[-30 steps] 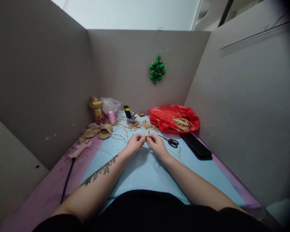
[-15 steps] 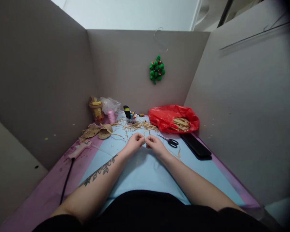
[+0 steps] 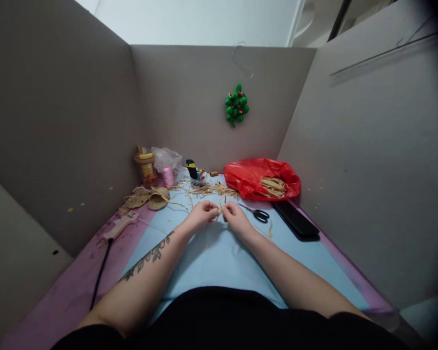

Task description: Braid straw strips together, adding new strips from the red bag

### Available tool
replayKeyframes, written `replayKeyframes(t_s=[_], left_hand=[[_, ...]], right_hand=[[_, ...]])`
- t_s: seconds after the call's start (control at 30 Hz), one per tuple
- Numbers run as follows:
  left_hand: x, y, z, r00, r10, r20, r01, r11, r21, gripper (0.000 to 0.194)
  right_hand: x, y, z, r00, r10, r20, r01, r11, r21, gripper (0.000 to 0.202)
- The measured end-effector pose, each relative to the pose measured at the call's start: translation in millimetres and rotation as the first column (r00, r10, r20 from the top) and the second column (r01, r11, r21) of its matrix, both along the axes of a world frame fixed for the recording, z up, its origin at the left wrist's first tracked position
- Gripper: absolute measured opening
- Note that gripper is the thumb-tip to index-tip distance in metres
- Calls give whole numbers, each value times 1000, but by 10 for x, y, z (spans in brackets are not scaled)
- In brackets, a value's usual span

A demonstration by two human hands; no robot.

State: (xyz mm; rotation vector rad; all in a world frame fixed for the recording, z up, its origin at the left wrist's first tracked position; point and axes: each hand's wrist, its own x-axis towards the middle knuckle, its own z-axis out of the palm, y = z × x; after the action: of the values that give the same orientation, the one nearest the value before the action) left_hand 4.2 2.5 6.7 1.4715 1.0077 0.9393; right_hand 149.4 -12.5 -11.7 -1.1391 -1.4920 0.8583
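Observation:
Thumb and fingers of my left hand (image 3: 205, 212) pinch a thin dried straw strand (image 3: 220, 210) over the blue cloth (image 3: 219, 257). Close beside it, my right hand (image 3: 234, 216) is closed in a pinch on the same straw, whose short ends stick up between the two hands. Most of the piece is hidden by my fingers. Black-handled scissors (image 3: 260, 215) lie just right of my right hand. Loose straw bits (image 3: 213, 190) are scattered behind both hands.
A red plastic bag (image 3: 244, 175) of straw stands at the back right, near a black flat case (image 3: 295, 222). On the left are a glue gun (image 3: 121, 225), woven straw pieces (image 3: 158, 198), pink thread (image 3: 168, 176) and a cup (image 3: 146, 167). Grey panels enclose three sides.
My hands have moved slightly apart, and a little more of the straw shows between them. The things on the table have stayed in place.

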Motion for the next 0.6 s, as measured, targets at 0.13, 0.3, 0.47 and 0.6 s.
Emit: replayKeyframes(t_s=[0.13,0.3,0.47,0.6], left_hand=[[3,2,-11,996,34,-86,-27,996,87,14],[55,-112,-24,970,108,-219,-19,927,373,12],[80,-224,-15,919,177,-352,54,829,557,17],[86,-255,6,871,192,-453,149,774,615,20]], right_hand=[[2,45,-90,995,-91,39,89,995,37,17],[-29,59,-123,988,-56,-147,47,997,-68,15],[-33,69,-114,955,-60,-290,30,994,-108,18],[-22,102,-158,941,-85,-328,49,992,-118,17]])
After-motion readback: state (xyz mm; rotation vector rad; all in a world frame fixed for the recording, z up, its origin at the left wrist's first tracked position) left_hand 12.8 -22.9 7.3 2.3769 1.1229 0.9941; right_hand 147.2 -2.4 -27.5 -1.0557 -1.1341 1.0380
